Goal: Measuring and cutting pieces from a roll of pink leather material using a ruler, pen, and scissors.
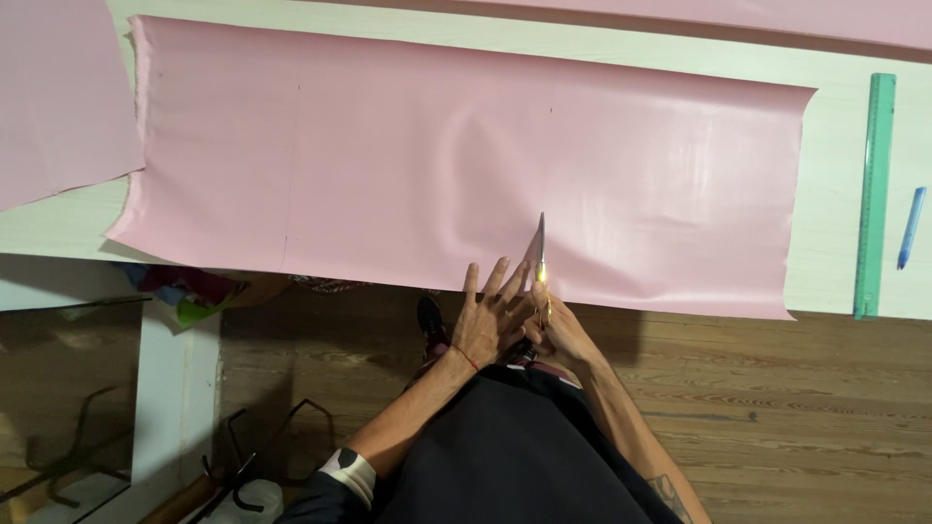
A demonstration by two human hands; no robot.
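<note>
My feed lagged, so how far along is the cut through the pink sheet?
Barely started: the scissors have entered the near edge of the pink sheet. In hand: the right hand works the scissors while the left hand steadies the edge. Left: almost the whole width up to the far edge is uncut.

green ruler (876,194), blue pen (911,228), white table (835,281), wooden floor (777,408)

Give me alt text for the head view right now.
Right hand works scissors into the near edge of a long pink fabric sheet on a white table; left hand lies flat beside the cut. A green ruler and blue pen lie at the right.
</note>
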